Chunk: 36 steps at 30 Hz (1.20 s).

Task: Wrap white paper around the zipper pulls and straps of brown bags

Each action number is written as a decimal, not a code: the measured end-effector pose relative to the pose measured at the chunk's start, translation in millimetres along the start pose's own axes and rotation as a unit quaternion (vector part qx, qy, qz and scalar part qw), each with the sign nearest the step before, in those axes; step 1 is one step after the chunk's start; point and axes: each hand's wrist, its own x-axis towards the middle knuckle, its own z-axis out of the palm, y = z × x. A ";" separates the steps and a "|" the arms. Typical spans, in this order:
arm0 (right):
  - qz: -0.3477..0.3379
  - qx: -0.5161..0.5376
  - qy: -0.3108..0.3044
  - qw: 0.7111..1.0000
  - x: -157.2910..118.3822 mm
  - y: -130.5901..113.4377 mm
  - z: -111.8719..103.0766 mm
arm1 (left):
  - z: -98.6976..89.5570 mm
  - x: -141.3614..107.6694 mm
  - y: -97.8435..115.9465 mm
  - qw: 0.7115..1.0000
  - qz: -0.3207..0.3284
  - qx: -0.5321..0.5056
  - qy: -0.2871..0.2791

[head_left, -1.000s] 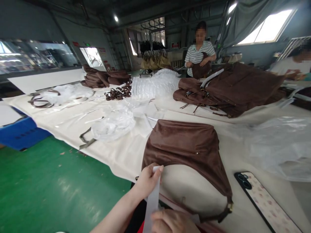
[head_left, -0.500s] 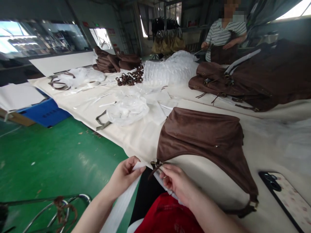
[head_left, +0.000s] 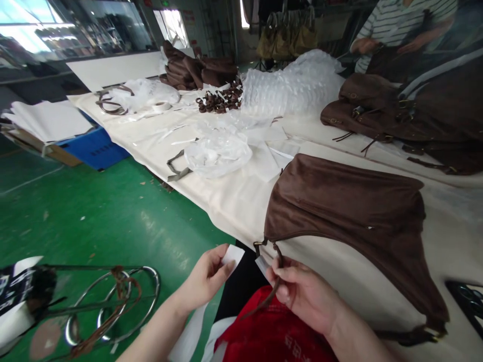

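A dark brown bag (head_left: 339, 201) lies on the pale table covering in front of me, its curved opening facing my body. My right hand (head_left: 302, 291) is closed on a thin brown strap (head_left: 278, 274) close to the metal ring (head_left: 260, 244) at the bag's left corner. A small whitish strip (head_left: 262, 264) shows beside those fingers. To the left, beyond the table edge, my left hand (head_left: 211, 271) pinches the end of a long white strip (head_left: 233, 255). Its lower part hangs below my forearm.
Crumpled clear plastic (head_left: 219, 151) lies beyond the bag. Brown bags (head_left: 396, 110) are piled at right, near a person in a striped shirt (head_left: 400, 25). Packed plastic (head_left: 290, 88) stands farther back. A phone (head_left: 470, 301) lies right; a metal-ringed stand (head_left: 113, 301) is lower left.
The view has shifted left and down. My right hand now holds the strap out from the bag's corner, towards my lap. My left hand still grips the white strip.
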 end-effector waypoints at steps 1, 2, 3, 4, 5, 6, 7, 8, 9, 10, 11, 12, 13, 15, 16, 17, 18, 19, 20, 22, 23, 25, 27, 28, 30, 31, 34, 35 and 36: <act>0.004 -0.017 -0.021 1.000 -3.6 -0.2 2.2 | -0.3 -1.2 -0.5 1.000 -0.002 -0.006 -0.010; 0.001 -0.032 -0.037 0.999 -7.0 -0.7 4.5 | -0.6 -2.3 -0.7 1.000 -0.002 -0.004 -0.020; -0.009 -0.043 -0.044 0.998 -9.7 -1.4 6.6 | -0.9 -3.4 -0.6 1.000 0.001 0.007 -0.027; -0.027 -0.050 -0.039 0.998 -11.7 -2.3 8.2 | -1.2 -4.4 -0.1 0.999 0.002 0.023 -0.032; -0.051 -0.054 -0.024 0.997 -12.8 -3.5 9.3 | -1.4 -5.4 0.9 0.998 0.003 0.046 -0.037; -0.078 -0.052 -0.005 0.996 -13.1 -4.8 9.6 | -1.6 -6.3 2.3 0.997 0.006 0.072 -0.040; -0.107 -0.047 0.017 0.993 -12.5 -6.2 9.3 | -1.6 -7.1 4.1 0.994 0.014 0.097 -0.043; -0.136 -0.041 0.037 0.989 -11.5 -7.8 8.4 | -1.6 -7.8 6.2 0.991 0.026 0.120 -0.046; -0.161 -0.036 0.057 0.985 -10.1 -9.3 7.1 | -1.6 -8.6 8.5 0.988 0.041 0.140 -0.051; -0.181 -0.034 0.075 0.980 -8.7 -10.7 5.7 | -1.5 -9.3 10.7 0.985 0.056 0.156 -0.057; -0.196 -0.033 0.093 0.976 -7.4 -11.8 4.4 | -1.4 -10.2 12.8 0.981 0.069 0.168 -0.065; -0.206 -0.035 0.110 0.972 -6.3 -12.7 3.3 | -1.2 -11.2 14.5 0.978 0.077 0.177 -0.074; -0.212 -0.037 0.126 0.968 -5.5 -13.2 2.4 | -0.9 -12.3 15.8 0.976 0.083 0.185 -0.083; -0.216 -0.039 0.149 0.964 -4.5 -13.2 1.4 | 0.0 -14.5 17.4 0.971 0.094 0.199 -0.097; -0.216 -0.041 0.155 0.963 -4.2 -12.8 1.1 | 0.6 -15.6 17.9 0.967 0.104 0.208 -0.100; -0.216 -0.044 0.158 0.963 -3.9 -12.2 0.8 | 1.3 -16.5 18.3 0.964 0.115 0.220 -0.100; -0.214 -0.047 0.157 0.963 -3.7 -11.5 0.4 | 2.0 -17.1 18.9 0.959 0.126 0.234 -0.100; -0.212 -0.051 0.156 0.963 -3.3 -10.9 -0.1 | 2.7 -17.4 19.7 0.954 0.135 0.249 -0.099; -0.209 -0.055 0.155 0.964 -3.0 -10.2 -0.7 | 3.4 -17.4 20.9 0.949 0.144 0.263 -0.096; -0.197 -0.064 0.147 0.967 -1.9 -9.1 -1.9 | 4.5 -16.8 23.8 0.942 0.154 0.284 -0.094; -0.192 -0.068 0.144 0.968 -1.2 -8.5 -2.4 | 5.0 -16.2 25.5 0.939 0.157 0.290 -0.095; -0.187 -0.080 0.144 0.968 0.5 -7.3 -3.1 | 5.8 -15.0 28.7 0.936 0.164 0.294 -0.099; -0.192 -0.097 0.151 0.965 2.4 -6.0 -3.4 | 6.8 -14.3 31.3 0.935 0.169 0.294 -0.106; -0.198 -0.107 0.155 0.962 3.3 -5.4 -3.4 | 7.3 -14.2 32.2 0.935 0.170 0.294 -0.107; -0.206 -0.123 0.163 0.957 4.8 -4.7 -3.3 | 8.6 -14.4 33.2 0.934 0.167 0.297 -0.111; -0.209 -0.130 0.167 0.955 5.2 -4.6 -3.4 | 9.2 -14.4 33.4 0.933 0.164 0.301 -0.111; -0.218 -0.162 0.176 0.946 5.4 -5.6 -4.2 | 10.6 -13.7 32.9 0.933 0.150 0.309 -0.109; -0.222 -0.177 0.177 0.942 5.3 -6.0 -4.7 | 10.8 -13.2 32.2 0.935 0.144 0.306 -0.106; -0.228 -0.191 0.177 0.938 5.2 -6.3 -5.4 | 11.0 -12.7 31.3 0.939 0.136 0.300 -0.100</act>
